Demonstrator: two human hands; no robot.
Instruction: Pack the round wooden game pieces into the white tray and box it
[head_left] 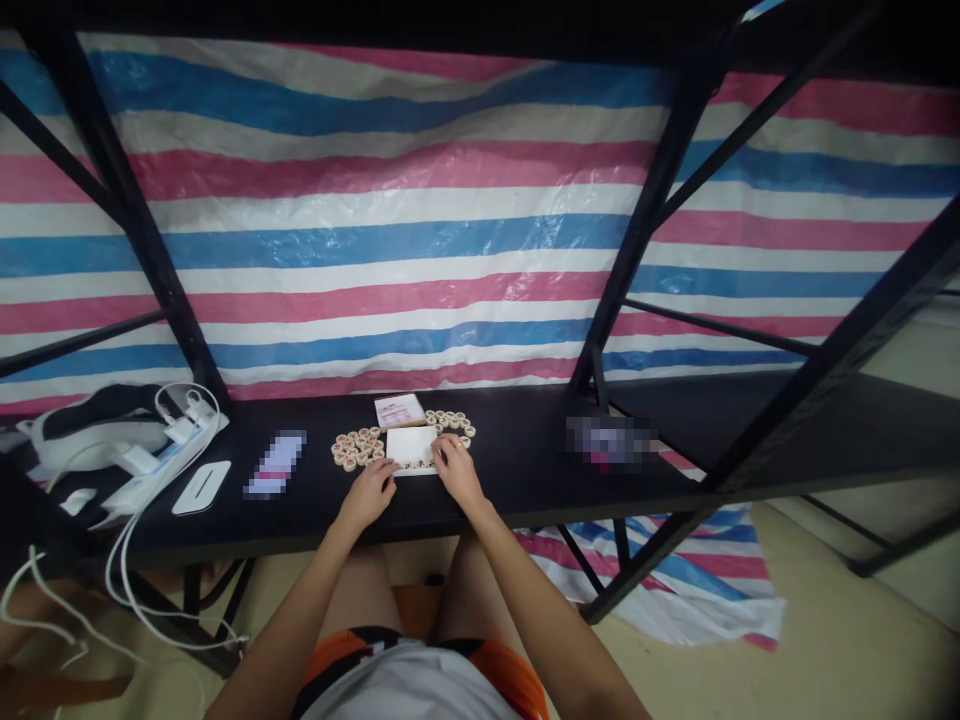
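A shallow white box [410, 443] lies on the black desk in front of me, with a few xiangqi pieces [415, 464] in a row along its near side. My left hand [370, 492] is at the box's near left corner, fingers curled in and fingertips on its edge. Over the right side of the box is my right hand [456, 468], its thumb and fingers pinched together; whatever is between them is hidden. To the left of the box, red-marked xiangqi pieces [358, 448] lie in a loose cluster. Further xiangqi pieces [451, 420] are spread behind my right hand.
Behind the white box is a box lid [400, 411] with pink print. A blurred phone-like object [276, 464], a white flat device [202, 488] and a power strip [169, 445] with white cables occupy the left. Right stands a blurred item [609, 443]. Black metal posts [626, 265] frame the desk.
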